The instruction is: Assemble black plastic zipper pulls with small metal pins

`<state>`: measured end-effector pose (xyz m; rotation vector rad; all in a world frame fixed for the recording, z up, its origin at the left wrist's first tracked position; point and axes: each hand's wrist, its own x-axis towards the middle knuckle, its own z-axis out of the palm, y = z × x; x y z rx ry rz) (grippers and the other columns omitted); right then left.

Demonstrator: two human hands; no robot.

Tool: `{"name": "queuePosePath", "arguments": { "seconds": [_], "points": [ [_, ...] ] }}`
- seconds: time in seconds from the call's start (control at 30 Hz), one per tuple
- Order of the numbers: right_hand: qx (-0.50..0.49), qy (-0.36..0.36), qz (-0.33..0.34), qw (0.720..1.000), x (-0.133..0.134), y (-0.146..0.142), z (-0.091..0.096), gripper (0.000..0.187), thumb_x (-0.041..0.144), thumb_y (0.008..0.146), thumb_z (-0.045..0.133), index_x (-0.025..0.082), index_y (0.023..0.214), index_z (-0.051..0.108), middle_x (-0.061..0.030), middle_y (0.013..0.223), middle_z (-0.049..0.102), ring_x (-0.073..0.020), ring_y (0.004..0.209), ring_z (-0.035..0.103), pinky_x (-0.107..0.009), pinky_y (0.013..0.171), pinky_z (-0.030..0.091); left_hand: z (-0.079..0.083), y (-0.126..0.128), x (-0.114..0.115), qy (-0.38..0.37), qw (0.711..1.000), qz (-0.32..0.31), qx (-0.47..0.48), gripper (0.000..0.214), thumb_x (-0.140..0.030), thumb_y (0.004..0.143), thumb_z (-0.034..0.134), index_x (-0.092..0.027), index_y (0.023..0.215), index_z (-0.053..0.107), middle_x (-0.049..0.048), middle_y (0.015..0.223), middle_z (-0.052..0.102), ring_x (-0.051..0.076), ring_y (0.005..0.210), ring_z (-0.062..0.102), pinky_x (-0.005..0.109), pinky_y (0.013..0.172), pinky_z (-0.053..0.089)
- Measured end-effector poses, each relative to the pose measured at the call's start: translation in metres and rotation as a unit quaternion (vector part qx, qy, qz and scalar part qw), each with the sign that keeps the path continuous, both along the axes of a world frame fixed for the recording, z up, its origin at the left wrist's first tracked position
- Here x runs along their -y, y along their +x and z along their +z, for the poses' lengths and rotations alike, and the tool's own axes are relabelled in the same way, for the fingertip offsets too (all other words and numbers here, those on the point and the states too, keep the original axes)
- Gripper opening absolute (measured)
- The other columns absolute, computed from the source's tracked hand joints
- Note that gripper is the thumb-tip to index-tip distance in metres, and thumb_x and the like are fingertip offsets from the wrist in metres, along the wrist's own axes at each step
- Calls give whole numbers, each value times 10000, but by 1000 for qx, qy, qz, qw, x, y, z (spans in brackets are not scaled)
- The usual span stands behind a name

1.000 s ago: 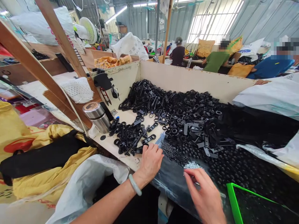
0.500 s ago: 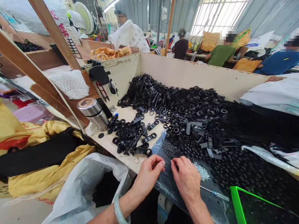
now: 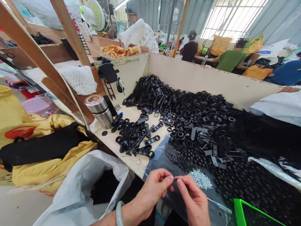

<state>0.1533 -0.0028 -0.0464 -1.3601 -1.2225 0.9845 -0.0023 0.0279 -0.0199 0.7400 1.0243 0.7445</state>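
Note:
Fingertips of my left hand [image 3: 158, 188] and my right hand [image 3: 191, 196] meet over the dark work mat [image 3: 162, 161]. Both hands are closed in a pinch, with a tiny dark piece between them that is too small to name. Just beyond my right hand lies a heap of silvery pins [image 3: 201, 179]. A pile of tiny dark parts [image 3: 175, 155] sits ahead of the fingers. To the right of my right hand, a screwdriver [image 3: 219, 205] rests on the mat, its handle clear.
Black plastic lever-like parts [image 3: 136, 135] lie left of the mat, near a steel flask [image 3: 100, 111]. Black rings [image 3: 202, 106] and round balls [image 3: 254, 179] fill the right side. A green-framed tray [image 3: 240, 212] stands at lower right. Several people sit beyond the bin wall [image 3: 211, 73].
My hands have come together, and their fingertips now meet. My right hand has turned and uncovered more of the pins. The view has shifted slightly.

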Motion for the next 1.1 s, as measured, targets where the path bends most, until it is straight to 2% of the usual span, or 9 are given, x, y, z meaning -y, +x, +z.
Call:
{"name": "queuePosePath", "arguments": {
  "seconds": [0.2, 0.47, 0.77, 0.97, 1.1],
  "points": [
    [9, 14, 2, 1000, 2, 4, -7, 168, 396, 897, 717, 248, 916, 794, -35, 839, 704, -165, 792, 654, -214, 720, 550, 0, 0, 3, 16, 999, -11, -27, 342, -475, 867, 672, -134, 876, 656, 3, 710, 619, 73, 528, 388, 234, 518, 244],
    [22, 21, 13, 999, 4, 3, -5, 148, 369, 919, 697, 260, 949, 792, -16, 827, 696, -149, 783, 651, -196, 716, 540, -2, -1, 6, 40, 998, -32, -48, 277, -410, 888, 638, -135, 862, 663, -6, 705, 604, 81, 554, 411, 234, 540, 283],
    [82, 67, 51, 993, 3, 6, -3, 133, 301, 954, 658, 267, 994, 780, -14, 865, 705, -151, 790, 676, -212, 724, 547, 3, -1, 9, -24, 1000, -12, -14, 389, -512, 814, 712, -131, 852, 643, -20, 679, 570, 72, 547, 410, 232, 538, 257],
    [163, 117, 74, 977, 2, 9, 5, 149, 276, 947, 663, 275, 1036, 782, -33, 880, 710, -171, 783, 690, -243, 716, 557, -3, 0, 11, -56, 998, 20, 5, 412, -527, 758, 766, -139, 841, 655, -23, 642, 594, 65, 514, 428, 223, 512, 238],
    [185, 124, 76, 972, 0, 11, 5, 168, 279, 953, 655, 281, 1068, 777, -43, 896, 697, -178, 793, 683, -253, 715, 555, 1, 1, 9, -53, 998, 34, 0, 372, -487, 749, 768, -134, 820, 675, -12, 623, 609, 63, 485, 425, 227, 488, 218]
  ]
}}
